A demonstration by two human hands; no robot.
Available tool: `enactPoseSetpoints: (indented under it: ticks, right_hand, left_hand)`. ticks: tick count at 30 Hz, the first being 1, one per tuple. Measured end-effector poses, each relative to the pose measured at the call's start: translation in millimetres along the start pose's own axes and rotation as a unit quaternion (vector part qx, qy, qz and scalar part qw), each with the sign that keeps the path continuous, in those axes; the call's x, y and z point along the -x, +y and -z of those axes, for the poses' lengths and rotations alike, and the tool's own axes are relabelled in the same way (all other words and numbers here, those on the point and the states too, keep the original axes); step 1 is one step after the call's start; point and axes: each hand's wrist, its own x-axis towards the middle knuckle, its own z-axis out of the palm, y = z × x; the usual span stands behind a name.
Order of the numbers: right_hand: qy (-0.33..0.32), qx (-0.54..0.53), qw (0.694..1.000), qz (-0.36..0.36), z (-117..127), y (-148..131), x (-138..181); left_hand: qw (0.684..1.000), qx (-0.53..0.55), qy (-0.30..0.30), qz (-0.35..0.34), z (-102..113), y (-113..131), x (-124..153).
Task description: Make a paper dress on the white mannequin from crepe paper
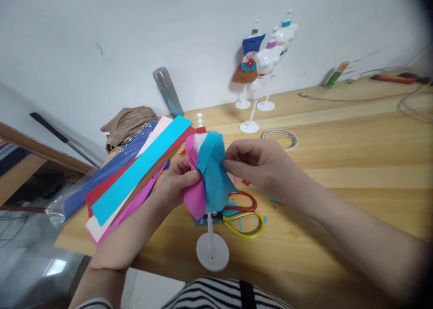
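A small white mannequin (200,140) on a round-footed stand (212,252) is near the front edge of the wooden table (338,164). It wears a pink paper piece (195,196) on its left side and a turquoise paper piece (214,173) on its right. My left hand (176,180) pinches the pink paper at the waist. My right hand (260,162) pinches the turquoise paper's edge against the body.
A fan of coloured paper sheets (135,173) lies at the left. Scissors with red and yellow handles (243,214) lie behind the stand. Three more mannequins (260,65), a grey bottle (167,90), a tape ring (280,137) and cables (406,101) are farther back.
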Motion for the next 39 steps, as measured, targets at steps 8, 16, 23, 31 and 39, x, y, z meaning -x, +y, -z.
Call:
enactPoseSetpoints:
  ticks: [8, 16, 23, 31, 39]
  right_hand:
    - [-0.009, -0.009, 1.000, 0.017, -2, -2, 2]
    - [-0.005, 0.020, 0.999, 0.048, -3, -5, 4]
    - [-0.008, 0.017, 0.999, 0.029, -2, -5, 3]
    - [-0.056, -0.002, 0.998, 0.006, 2, -5, 1]
    - [-0.097, -0.010, 0.995, 0.000, 4, -4, -1]
  left_hand:
    - [0.999, -0.013, -0.025, -0.016, 13, -10, -3]
    - [0.997, -0.044, -0.061, -0.005, 16, -11, -2]
    - [0.994, -0.093, -0.049, 0.022, 20, -10, 0]
    - [0.994, -0.100, -0.031, -0.022, 21, -8, 3]
    - [0.987, -0.143, -0.068, 0.030, 14, -3, 5]
